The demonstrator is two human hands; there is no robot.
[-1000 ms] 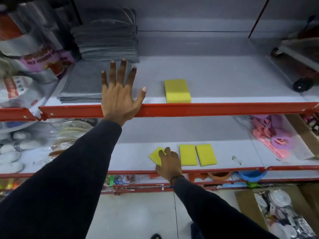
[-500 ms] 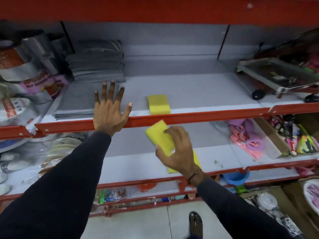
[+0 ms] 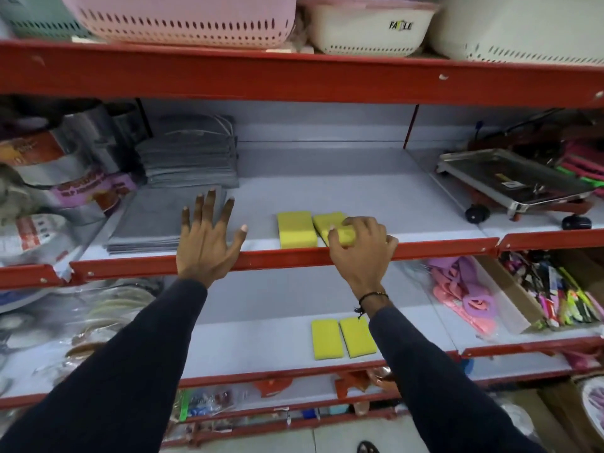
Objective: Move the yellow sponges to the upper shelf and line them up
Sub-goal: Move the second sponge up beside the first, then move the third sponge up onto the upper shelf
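On the upper shelf (image 3: 359,191) a yellow sponge (image 3: 295,228) lies near the red front edge. Just to its right a second yellow sponge (image 3: 330,223) rests on the shelf at a slight angle, with my right hand (image 3: 361,253) closed on its near end. My left hand (image 3: 207,238) is spread flat with fingers apart, its palm on the red front edge, left of the sponges. Two more yellow sponges (image 3: 327,340) (image 3: 357,336) lie side by side on the lower shelf (image 3: 261,341), beside my right forearm.
Folded grey cloths (image 3: 189,155) and flat grey mats (image 3: 153,223) fill the upper shelf's left part. A metal wheeled tray (image 3: 513,181) sits at its right. Pink and white baskets (image 3: 183,18) stand on the top shelf. Pink and purple items (image 3: 457,289) lie on the lower right.
My right hand lifted a sponge from the lower shelf and brought it onto the upper shelf beside the first one. My view tilted upward. The left hand stayed on the shelf edge.
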